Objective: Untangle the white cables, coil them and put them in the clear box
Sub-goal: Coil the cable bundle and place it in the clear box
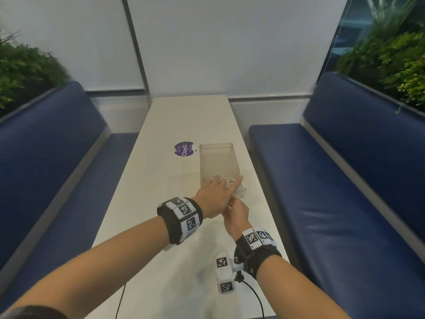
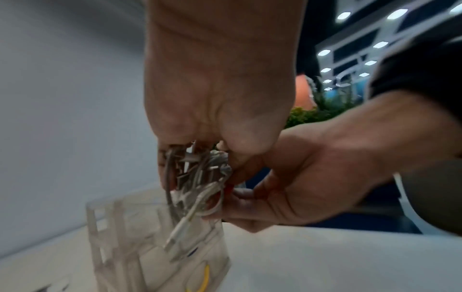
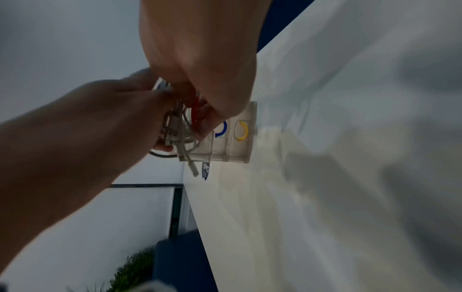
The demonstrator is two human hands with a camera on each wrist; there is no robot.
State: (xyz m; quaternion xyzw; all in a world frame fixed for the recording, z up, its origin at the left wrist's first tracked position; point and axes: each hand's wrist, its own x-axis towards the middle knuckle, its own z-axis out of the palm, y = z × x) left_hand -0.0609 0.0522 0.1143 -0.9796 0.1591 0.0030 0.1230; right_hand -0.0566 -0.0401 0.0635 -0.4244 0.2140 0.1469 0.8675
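My wrists: black bands (image 1: 179, 220) with white coded tags; white tagged camera mount (image 1: 224, 275), black cable (image 1: 255, 295); bare forearms.

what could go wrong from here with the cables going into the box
1. A connector end dangles from the white cables beside the clear box; it could catch on the wall and stay outside.
2. The bundle looks loosely coiled in the left hand and right hand; it may spring open on release.
3. The box looks light and unheld, so pushing down could tip it.

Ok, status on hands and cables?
Both hands on the white cables. Bundle at near end of clear box, not yet released. Nothing blocking.
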